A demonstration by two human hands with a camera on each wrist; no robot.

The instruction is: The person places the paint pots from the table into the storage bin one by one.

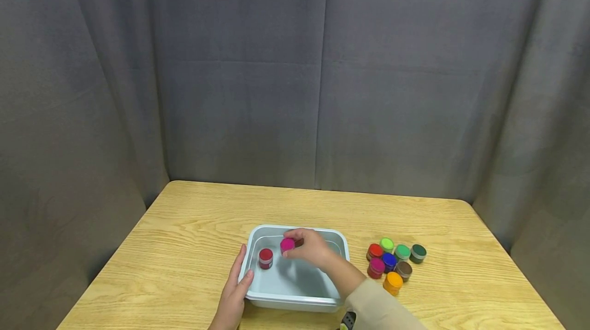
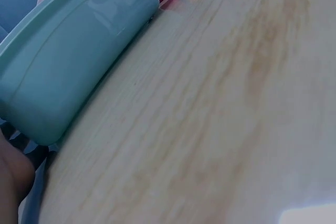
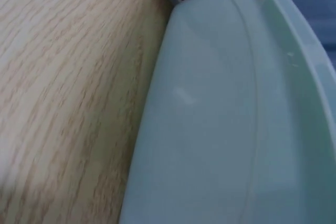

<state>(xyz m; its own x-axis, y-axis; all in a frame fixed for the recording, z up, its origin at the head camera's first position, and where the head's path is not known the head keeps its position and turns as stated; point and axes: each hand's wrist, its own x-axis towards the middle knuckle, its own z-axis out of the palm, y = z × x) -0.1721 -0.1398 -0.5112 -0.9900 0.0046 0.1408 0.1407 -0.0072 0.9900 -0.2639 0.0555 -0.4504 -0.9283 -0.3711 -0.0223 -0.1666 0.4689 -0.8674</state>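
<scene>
A pale grey-blue plastic tub (image 1: 297, 299) stands on the wooden table. My left hand (image 1: 232, 294) grips its left side, thumb over the rim and index finger along the outer wall. In the left wrist view, part of that hand (image 2: 13, 174) shows at the tub's corner (image 2: 47, 114). Inside the tub, my right hand (image 1: 311, 249) pinches a small paint jar with a magenta lid (image 1: 287, 245) between thumb and fingers. Left of it, a jar with a red lid (image 1: 266, 258) stands upright on the tub's floor. The right wrist view shows mostly the tub's outer wall (image 3: 199, 108).
Right of the tub, several paint jars stand grouped on the table (image 1: 461, 279), among them an orange-lidded jar (image 1: 393, 283), a blue one (image 1: 389, 261) and a dark green one (image 1: 418, 252). Grey curtains (image 1: 239, 115) hang behind and beside the table.
</scene>
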